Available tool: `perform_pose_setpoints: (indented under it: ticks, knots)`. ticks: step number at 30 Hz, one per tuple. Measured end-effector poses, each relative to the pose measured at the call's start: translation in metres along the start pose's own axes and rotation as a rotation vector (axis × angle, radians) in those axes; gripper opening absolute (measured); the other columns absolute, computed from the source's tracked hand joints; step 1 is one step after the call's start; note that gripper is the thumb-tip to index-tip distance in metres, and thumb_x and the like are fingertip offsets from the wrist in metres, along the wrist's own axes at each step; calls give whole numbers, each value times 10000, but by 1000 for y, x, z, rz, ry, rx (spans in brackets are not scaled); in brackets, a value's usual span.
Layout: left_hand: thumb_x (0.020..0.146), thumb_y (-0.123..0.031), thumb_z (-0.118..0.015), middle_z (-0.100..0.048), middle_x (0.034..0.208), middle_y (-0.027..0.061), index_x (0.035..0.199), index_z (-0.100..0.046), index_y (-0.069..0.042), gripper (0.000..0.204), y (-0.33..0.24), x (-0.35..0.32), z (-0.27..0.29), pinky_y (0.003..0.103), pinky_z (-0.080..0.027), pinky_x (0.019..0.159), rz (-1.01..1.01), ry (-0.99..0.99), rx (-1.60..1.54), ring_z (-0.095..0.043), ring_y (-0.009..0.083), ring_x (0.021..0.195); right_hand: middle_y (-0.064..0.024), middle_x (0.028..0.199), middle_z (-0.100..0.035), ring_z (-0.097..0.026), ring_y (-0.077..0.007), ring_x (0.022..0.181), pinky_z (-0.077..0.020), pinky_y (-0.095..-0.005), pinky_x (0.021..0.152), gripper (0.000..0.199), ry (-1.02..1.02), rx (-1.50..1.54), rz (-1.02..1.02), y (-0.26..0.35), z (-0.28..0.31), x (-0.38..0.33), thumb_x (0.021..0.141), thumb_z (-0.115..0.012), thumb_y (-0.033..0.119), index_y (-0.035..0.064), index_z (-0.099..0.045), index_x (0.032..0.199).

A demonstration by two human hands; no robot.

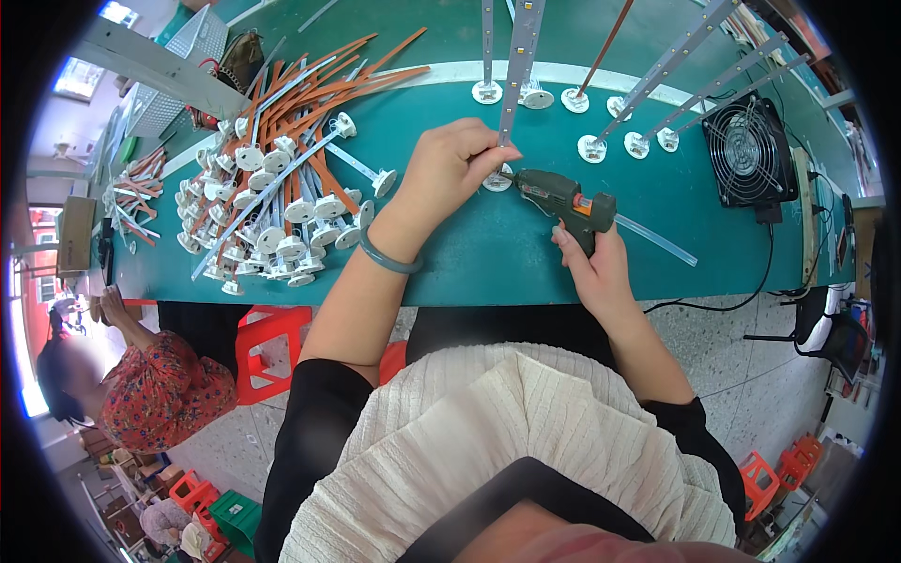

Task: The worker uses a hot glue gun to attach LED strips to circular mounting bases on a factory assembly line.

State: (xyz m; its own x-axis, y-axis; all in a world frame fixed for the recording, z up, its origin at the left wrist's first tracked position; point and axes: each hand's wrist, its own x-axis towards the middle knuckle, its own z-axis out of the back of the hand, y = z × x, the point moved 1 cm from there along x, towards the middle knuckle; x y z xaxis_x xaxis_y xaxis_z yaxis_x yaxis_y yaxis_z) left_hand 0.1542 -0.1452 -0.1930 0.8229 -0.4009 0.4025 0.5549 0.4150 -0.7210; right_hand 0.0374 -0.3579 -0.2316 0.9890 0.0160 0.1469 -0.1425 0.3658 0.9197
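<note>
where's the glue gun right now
In the head view the glue gun is right of centre on the green table, gripped by the right hand, its nozzle at the white base held by the left hand.

The matt green bench mat [488, 253] looks smooth and rubbery. On it, the glue gun [563, 199] has dull dark plastic; beside its nozzle, a pale metal-looking LED strip [519, 56] meets a glossy white plastic base [497, 180].
</note>
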Motion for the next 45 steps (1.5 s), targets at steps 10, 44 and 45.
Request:
perform_pose_setpoints:
  ticks: [10,44,45]
  knots:
    - [857,-125,-725,-677,792,98,802,-687,6,147,-4,-1,1,312,-494,622,-10,6,24,-645,224,682,-53,873,-609,-552,-81,648,-452,-240,573,252,5,4,-21,1,1,-1,955,-616,93,-8,-523,1167]
    - [930,-48,-585,-634,923,128,974,-639,0,85,-17,-7,1,358,-506,759,-83,139,45,-634,289,843,-59,880,-609,-533,-68,626,-429,-228,554,298,52,237,-189,10,12,2,965,-584,75,8,-502,1243]
    - [930,-48,-585,-634,923,128,974,-639,0,85,-17,-7,1,358,-506,759,-83,138,45,-634,289,843,-59,880,-609,-533,-68,626,-429,-228,554,298,52,237,-189,9,11,2,965,-584,75,8,-502,1243]
